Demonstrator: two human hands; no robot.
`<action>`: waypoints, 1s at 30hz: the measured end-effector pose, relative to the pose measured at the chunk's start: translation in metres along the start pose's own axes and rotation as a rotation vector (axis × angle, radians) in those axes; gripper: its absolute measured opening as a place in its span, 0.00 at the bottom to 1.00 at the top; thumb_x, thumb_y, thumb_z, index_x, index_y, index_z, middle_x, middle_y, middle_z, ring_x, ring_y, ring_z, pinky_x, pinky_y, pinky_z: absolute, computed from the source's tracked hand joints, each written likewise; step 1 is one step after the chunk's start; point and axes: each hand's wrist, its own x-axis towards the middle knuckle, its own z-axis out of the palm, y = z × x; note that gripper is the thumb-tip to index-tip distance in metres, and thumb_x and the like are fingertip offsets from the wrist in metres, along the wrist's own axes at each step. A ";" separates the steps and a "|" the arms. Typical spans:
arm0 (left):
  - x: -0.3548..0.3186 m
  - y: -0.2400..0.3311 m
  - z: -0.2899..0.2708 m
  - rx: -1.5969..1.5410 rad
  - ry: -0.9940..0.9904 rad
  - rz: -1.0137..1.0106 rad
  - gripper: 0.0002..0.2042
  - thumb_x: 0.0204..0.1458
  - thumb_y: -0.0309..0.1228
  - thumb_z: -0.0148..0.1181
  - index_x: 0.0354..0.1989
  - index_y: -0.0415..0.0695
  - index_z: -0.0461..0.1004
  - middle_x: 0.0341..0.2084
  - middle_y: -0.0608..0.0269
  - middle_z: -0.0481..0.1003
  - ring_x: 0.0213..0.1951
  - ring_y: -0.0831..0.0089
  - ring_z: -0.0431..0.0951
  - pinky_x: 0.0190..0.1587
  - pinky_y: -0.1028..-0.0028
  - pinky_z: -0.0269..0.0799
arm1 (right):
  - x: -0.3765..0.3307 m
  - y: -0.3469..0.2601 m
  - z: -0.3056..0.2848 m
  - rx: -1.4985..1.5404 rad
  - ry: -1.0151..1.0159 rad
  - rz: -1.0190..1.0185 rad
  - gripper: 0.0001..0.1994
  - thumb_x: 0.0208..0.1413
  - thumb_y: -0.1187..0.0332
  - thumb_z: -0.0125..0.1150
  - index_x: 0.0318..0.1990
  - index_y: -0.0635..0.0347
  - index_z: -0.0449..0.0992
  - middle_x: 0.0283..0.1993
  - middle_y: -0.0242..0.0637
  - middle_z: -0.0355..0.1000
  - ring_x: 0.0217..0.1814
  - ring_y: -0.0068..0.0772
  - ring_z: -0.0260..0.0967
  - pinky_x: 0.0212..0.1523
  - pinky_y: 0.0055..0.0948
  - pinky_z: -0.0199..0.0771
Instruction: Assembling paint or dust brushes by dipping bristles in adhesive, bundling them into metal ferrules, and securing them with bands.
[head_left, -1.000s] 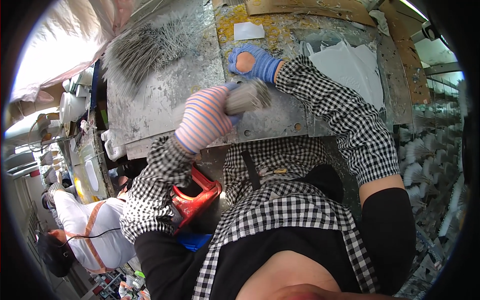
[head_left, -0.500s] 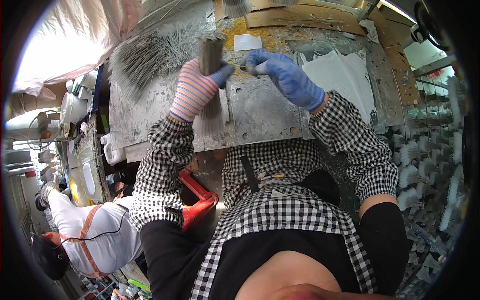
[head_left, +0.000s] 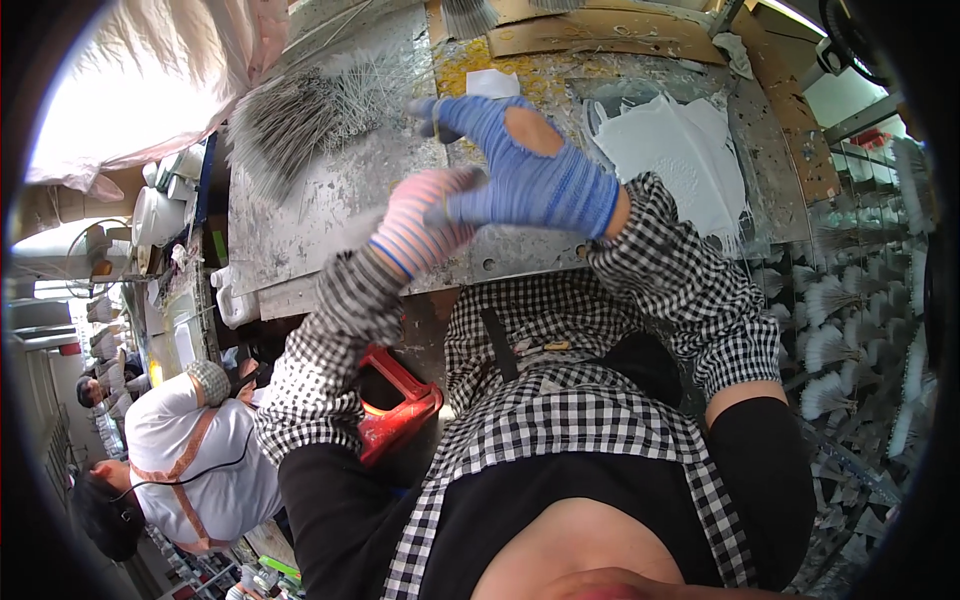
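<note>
My left hand [head_left: 425, 215], in a pink glove with thin stripes, curls over the near part of the worktable. Its fingers are smeared by motion and partly behind my right hand; what they close on is hidden. My right hand [head_left: 530, 165], in a blue glove with a hole on its back, reaches across it. The fingers and thumb of this hand are spread apart, the thumb over the left hand's fingers. A thin yellowish line crosses one fingertip, too blurred to name. Beyond lies a heap of thin grey bristles [head_left: 290, 130] on the metal-topped table [head_left: 300, 235].
A small white card [head_left: 492, 84] and a spread of white paste [head_left: 670, 150] lie on the table. A red stool [head_left: 400, 415] stands below its front edge. White bristle tufts [head_left: 835, 310] fill racks at right. Another person in a white top [head_left: 205, 450] is at left.
The upright grey bristle bundle in my left hand no longer shows. My left hand has moved nearer and right; my right hand has swung left over it, its fingers spreading from a pinch.
</note>
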 end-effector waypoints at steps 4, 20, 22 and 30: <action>-0.007 0.032 -0.004 0.817 0.160 0.225 0.08 0.55 0.28 0.64 0.42 0.42 0.81 0.29 0.60 0.82 0.35 0.75 0.83 0.38 0.70 0.78 | -0.009 0.077 -0.022 0.437 -0.048 0.588 0.37 0.48 0.48 0.75 0.61 0.59 0.72 0.51 0.42 0.78 0.55 0.42 0.77 0.57 0.38 0.78; -0.011 0.018 -0.006 -0.841 0.044 0.030 0.11 0.55 0.34 0.70 0.39 0.39 0.80 0.29 0.65 0.81 0.31 0.75 0.80 0.37 0.70 0.77 | -0.008 0.001 -0.032 0.719 -0.125 -0.081 0.22 0.60 0.61 0.66 0.58 0.64 0.77 0.52 0.40 0.78 0.51 0.32 0.76 0.54 0.32 0.77; -0.010 0.010 -0.005 -0.917 -0.028 0.023 0.11 0.55 0.34 0.69 0.39 0.39 0.80 0.32 0.64 0.81 0.32 0.73 0.80 0.39 0.70 0.77 | 0.004 -0.025 -0.038 0.350 -0.172 -0.287 0.20 0.59 0.65 0.67 0.56 0.64 0.77 0.51 0.40 0.77 0.52 0.34 0.76 0.58 0.37 0.75; -0.074 -0.006 0.042 -0.782 0.197 -0.093 0.18 0.48 0.23 0.71 0.47 0.39 0.73 0.38 0.62 0.79 0.43 0.73 0.79 0.51 0.71 0.75 | 0.005 -0.015 -0.007 0.447 0.020 -0.288 0.17 0.62 0.67 0.60 0.57 0.60 0.72 0.49 0.42 0.74 0.50 0.34 0.76 0.53 0.33 0.77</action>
